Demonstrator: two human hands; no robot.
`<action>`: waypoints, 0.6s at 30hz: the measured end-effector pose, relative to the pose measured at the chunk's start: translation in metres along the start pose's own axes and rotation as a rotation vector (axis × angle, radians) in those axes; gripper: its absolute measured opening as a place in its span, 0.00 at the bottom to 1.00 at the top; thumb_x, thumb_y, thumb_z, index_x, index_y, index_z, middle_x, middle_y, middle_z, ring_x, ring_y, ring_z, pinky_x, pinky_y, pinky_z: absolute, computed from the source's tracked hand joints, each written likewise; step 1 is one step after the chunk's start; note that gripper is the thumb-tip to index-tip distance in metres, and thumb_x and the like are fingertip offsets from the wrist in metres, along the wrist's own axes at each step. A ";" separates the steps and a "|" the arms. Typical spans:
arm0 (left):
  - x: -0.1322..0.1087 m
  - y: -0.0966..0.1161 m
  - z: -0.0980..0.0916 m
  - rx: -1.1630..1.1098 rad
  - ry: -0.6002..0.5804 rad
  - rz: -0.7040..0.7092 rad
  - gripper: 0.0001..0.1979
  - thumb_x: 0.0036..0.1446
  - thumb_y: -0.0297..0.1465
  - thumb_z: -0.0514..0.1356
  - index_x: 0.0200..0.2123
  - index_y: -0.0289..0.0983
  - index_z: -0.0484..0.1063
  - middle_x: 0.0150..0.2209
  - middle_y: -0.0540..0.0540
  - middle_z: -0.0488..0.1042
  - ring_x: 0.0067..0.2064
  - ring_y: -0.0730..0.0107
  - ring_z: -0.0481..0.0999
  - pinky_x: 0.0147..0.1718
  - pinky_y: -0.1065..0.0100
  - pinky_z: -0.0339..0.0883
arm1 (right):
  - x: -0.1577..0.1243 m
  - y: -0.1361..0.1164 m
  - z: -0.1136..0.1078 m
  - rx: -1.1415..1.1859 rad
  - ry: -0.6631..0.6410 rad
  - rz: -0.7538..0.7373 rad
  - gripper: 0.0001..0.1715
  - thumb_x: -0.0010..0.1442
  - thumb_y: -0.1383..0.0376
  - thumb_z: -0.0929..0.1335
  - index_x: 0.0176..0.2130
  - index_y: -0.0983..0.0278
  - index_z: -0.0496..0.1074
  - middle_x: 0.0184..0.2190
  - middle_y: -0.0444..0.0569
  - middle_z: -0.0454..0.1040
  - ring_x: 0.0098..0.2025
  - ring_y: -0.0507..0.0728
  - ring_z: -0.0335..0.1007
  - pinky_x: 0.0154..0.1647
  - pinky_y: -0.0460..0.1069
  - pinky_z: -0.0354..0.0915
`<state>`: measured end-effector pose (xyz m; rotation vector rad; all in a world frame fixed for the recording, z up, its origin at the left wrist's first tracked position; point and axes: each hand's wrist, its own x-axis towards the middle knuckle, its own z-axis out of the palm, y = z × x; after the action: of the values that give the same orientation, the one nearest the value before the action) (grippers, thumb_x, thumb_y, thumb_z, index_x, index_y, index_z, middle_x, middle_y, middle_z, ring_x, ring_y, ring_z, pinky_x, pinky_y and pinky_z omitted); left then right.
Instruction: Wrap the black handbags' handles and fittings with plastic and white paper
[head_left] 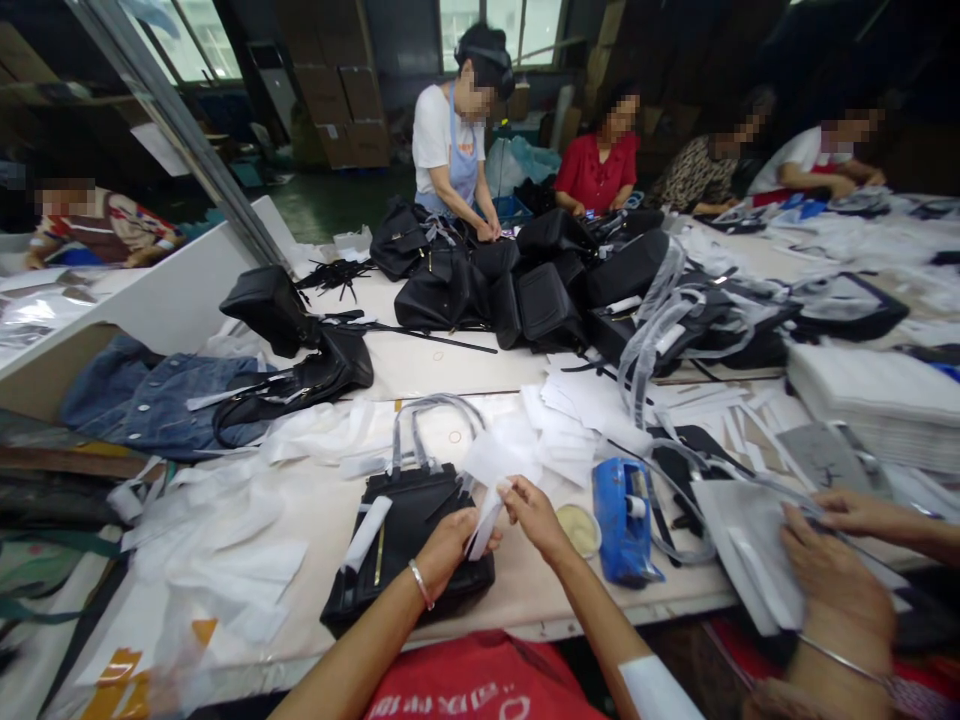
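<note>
A black handbag [409, 540] lies on the table in front of me, its two handles [431, 425] covered in clear plastic. Over its right side, my left hand [454, 545] is closed around the lower part of a white paper strip [489, 520]. The strip's upper end is pinched between the fingers of my right hand [534, 510]. A rolled white piece [367, 532] rests on the bag's left side, near a gold zipper [380, 550]. Just right of my right hand are a small round tub [579, 530] and a blue tape dispenser [624, 520].
White sheets [562, 420] lie beyond the handbag. Several black bags [540, 300] are heaped across the table. A denim garment [165, 395] lies at left. At right, a co-worker's hands [832, 560] hold a white-covered piece near a foam stack [877, 400]. Other people work opposite.
</note>
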<state>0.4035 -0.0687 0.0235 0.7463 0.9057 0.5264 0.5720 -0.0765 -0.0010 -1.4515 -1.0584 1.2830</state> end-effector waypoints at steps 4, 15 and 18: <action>-0.005 0.001 0.000 -0.067 -0.013 0.012 0.24 0.48 0.48 0.61 0.36 0.31 0.74 0.32 0.40 0.76 0.32 0.66 0.73 0.31 0.69 0.63 | -0.029 0.013 0.028 0.167 0.139 0.019 0.22 0.57 0.52 0.65 0.46 0.62 0.67 0.42 0.50 0.72 0.39 0.55 0.69 0.36 0.48 0.66; -0.008 -0.003 -0.005 -0.057 0.050 0.006 0.19 0.51 0.42 0.61 0.37 0.31 0.75 0.29 0.43 0.75 0.29 0.71 0.71 0.30 0.71 0.62 | -0.042 0.016 0.064 -0.110 0.339 -0.101 0.17 0.62 0.58 0.60 0.47 0.61 0.67 0.45 0.50 0.73 0.47 0.57 0.68 0.49 0.51 0.63; -0.011 -0.003 -0.002 -0.055 0.088 -0.020 0.20 0.49 0.42 0.63 0.38 0.32 0.75 0.30 0.44 0.76 0.30 0.69 0.73 0.32 0.70 0.63 | -0.048 0.018 0.078 -0.343 0.422 -0.085 0.17 0.62 0.61 0.58 0.49 0.61 0.66 0.45 0.51 0.73 0.46 0.59 0.69 0.46 0.53 0.64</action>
<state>0.3964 -0.0778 0.0257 0.6679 0.9762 0.5676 0.4905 -0.1206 -0.0118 -1.8124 -1.0671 0.7076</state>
